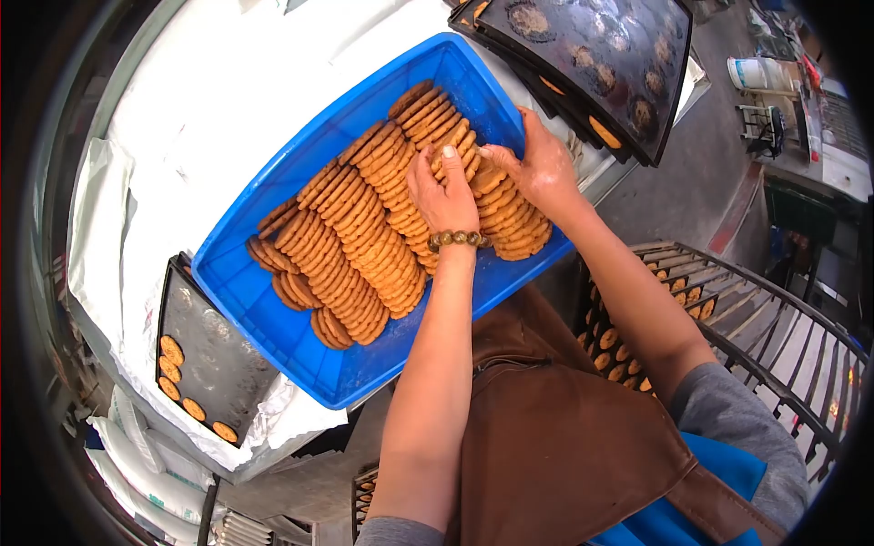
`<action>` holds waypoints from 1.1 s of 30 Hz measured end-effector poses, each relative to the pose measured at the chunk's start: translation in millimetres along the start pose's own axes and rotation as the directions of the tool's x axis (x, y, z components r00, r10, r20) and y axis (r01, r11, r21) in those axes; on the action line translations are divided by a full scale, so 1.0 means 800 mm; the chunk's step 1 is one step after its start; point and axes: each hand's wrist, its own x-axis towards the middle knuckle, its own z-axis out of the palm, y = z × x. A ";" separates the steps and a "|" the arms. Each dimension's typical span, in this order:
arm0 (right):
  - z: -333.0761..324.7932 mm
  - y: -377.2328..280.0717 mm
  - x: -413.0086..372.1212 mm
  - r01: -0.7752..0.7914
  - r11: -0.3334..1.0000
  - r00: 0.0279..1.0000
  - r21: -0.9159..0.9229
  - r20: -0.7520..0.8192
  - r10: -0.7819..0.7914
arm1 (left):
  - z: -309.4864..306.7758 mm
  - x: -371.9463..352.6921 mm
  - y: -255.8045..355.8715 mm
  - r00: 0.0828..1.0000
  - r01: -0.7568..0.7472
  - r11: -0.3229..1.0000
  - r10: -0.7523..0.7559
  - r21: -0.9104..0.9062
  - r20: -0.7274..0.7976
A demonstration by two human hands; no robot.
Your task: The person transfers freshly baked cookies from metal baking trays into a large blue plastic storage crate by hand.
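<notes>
Head camera looks down on a blue plastic crate [273,300] that lies slantwise on a white sheet-covered table [209,91]. We judge the packing to be well along: round golden-brown biscuits [355,237] stand on edge in about four tight rows that run from 7 o'clock to 1 o'clock across the crate. Bare blue floor shows only along the 7 o'clock side and in the 12 o'clock corner.

Our left hand [443,191], with a wooden bead bracelet [458,239] at the wrist, lies palm down on the rows, fingers pressed together. Just beside it at 2 o'clock, our right hand [537,168] curls its fingers around the upper end of the outermost row and grips those biscuits.

What is left seems small on the table. A dark metal baking tray [218,364] at 8 o'clock holds only a few biscuits along its outer edge. The stacked dark trays [601,64] at 1 o'clock look almost bare. More biscuits sit on a grey wire rack [619,350] at 4 o'clock, beside our brown apron [555,437].
</notes>
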 end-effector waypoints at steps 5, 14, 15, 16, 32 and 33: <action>0.012 0.000 -0.001 -0.094 0.987 0.994 -0.128 -0.061 0.086 | 0.005 -0.001 0.027 0.990 0.087 0.989 -0.072 -0.123 0.119; 0.007 0.022 0.008 -0.178 0.944 0.984 0.279 0.044 0.173 | 0.007 0.009 -0.012 0.986 -0.104 0.977 0.125 -0.187 0.107; 0.012 0.026 0.019 -0.180 0.940 0.983 0.288 0.030 0.179 | 0.005 0.014 -0.012 0.987 -0.009 0.957 0.055 -0.290 0.151; 0.015 0.030 0.025 -0.183 0.937 0.982 0.297 0.017 0.187 | 0.003 0.018 -0.012 0.983 -0.065 0.979 0.097 -0.193 0.159; -0.047 -0.040 -0.075 0.177 0.953 0.977 -0.246 -0.070 -0.199 | 0.003 0.005 -0.023 0.976 -0.062 0.985 0.093 -0.158 0.198; -0.046 -0.043 -0.091 0.215 0.946 0.972 -0.242 -0.039 -0.231 | 0.000 0.007 -0.023 0.977 -0.056 0.986 0.087 -0.160 0.197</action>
